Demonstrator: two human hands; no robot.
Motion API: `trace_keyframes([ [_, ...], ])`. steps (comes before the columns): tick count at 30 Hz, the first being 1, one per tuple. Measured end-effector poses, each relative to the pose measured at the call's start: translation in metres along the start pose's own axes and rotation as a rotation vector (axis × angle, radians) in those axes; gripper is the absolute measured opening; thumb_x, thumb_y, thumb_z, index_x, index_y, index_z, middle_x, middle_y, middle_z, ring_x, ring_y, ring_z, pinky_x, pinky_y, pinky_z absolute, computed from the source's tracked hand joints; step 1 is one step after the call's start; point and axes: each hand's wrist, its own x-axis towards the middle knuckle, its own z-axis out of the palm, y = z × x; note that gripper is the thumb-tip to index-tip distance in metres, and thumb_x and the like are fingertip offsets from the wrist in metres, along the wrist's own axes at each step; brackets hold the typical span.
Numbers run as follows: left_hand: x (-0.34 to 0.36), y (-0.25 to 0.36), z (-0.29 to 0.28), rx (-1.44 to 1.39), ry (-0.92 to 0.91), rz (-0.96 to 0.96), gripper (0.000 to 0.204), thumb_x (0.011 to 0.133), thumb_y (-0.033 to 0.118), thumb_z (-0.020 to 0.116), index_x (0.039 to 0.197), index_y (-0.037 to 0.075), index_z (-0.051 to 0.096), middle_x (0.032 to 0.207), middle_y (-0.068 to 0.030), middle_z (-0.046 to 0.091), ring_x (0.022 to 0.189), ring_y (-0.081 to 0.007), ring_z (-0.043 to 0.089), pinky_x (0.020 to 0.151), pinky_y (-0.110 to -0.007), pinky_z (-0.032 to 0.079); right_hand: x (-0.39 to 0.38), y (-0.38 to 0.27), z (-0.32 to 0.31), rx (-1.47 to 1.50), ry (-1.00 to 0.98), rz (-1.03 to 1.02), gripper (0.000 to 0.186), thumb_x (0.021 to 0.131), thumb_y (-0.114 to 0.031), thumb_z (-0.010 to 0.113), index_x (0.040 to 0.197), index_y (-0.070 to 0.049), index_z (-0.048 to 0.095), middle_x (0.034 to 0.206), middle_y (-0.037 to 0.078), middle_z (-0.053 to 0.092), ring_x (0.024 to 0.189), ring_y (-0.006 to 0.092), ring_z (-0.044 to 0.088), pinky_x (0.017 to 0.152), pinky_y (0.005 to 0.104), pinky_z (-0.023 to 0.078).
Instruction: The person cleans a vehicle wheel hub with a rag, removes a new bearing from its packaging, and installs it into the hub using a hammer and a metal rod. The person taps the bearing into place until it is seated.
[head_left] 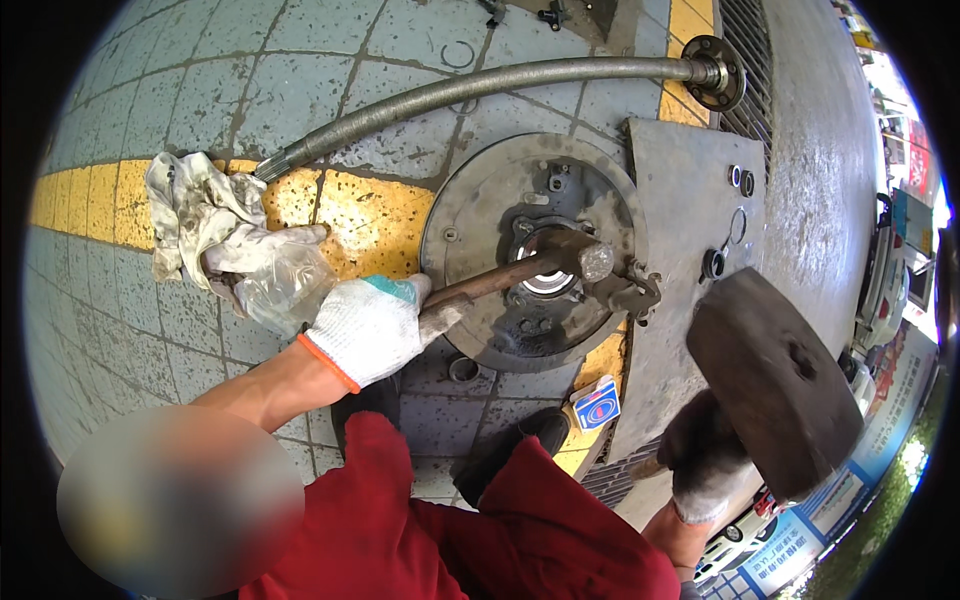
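My left hand point(365, 332), in a white knit glove with an orange cuff, is closed round the handle of a hammer point(500, 277). The head of this hammer lies over the centre of a round, dark metal brake backing plate point(470, 195), partly covering a shiny ring point(553, 284) there. My right hand point(703, 455), in a blackened glove, grips a sledgehammer point(775, 385) by its handle. Its big block head is raised to the right of the backing plate, apart from the other hammer and close to the camera.
Beyond the backing plate, a long axle shaft point(480, 80) with a flange lies across the tiles. Dirty cloth point(205, 215) and a clear plastic bag point(290, 285) sit left. Rings and a bearing point(713, 263) rest on a grey sheet point(680, 180). A small blue-and-white box point(597, 403) stands by my foot.
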Motion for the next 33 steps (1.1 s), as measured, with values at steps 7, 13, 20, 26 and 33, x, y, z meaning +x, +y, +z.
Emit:
trace_keyframes([
  [7,0.000,0.010,-0.001,0.002,-0.012,0.002,0.063,0.108,0.067,0.055,0.098,0.006,0.068,0.075,-0.0217,0.072,0.074,-0.0452,0.074,0.066,-0.057,0.057,0.041,0.006,0.030,-0.623,-0.255,-0.039,0.016,0.101,-0.006,0.071,0.117,-0.003,0.075,0.118,0.026,0.071,0.087,0.0365,0.070,0.070,0.0441,0.055],
  [13,0.004,0.009,-0.004,-0.008,-0.002,-0.013,0.066,0.107,0.069,0.055,0.099,0.005,0.069,0.073,-0.0225,0.071,0.073,-0.0459,0.074,0.065,-0.057,0.057,0.020,0.029,0.000,-0.178,-0.124,0.095,0.030,0.110,-0.008,0.063,0.139,0.000,0.068,0.122,0.011,0.074,0.104,0.0225,0.071,0.094,0.0365,0.057],
  [20,0.012,0.015,-0.007,0.027,-0.019,-0.006,0.067,0.108,0.069,0.053,0.102,0.005,0.070,0.074,-0.0231,0.071,0.074,-0.0469,0.074,0.066,-0.058,0.057,0.060,0.035,0.031,-0.497,-0.095,-0.219,0.038,0.113,-0.033,0.065,0.104,0.004,0.069,0.077,0.019,0.070,0.062,0.0254,0.059,0.061,0.0438,0.050],
  [26,0.011,0.009,-0.006,0.068,-0.095,0.037,0.064,0.109,0.068,0.052,0.100,0.006,0.070,0.074,-0.0228,0.070,0.076,-0.0466,0.073,0.069,-0.057,0.057,0.026,0.053,0.020,-0.251,-0.153,-0.117,0.038,0.117,-0.035,0.058,0.114,0.000,0.073,0.084,0.003,0.073,0.068,0.0131,0.060,0.059,0.0343,0.049],
  [33,0.001,0.006,0.000,0.120,-0.108,0.130,0.065,0.108,0.069,0.053,0.101,0.007,0.071,0.075,-0.0230,0.071,0.075,-0.0455,0.074,0.069,-0.057,0.058,0.001,0.041,-0.007,-0.007,-0.016,0.218,0.027,0.114,-0.024,0.062,0.122,-0.001,0.072,0.100,0.004,0.073,0.079,0.0119,0.062,0.068,0.0307,0.052],
])
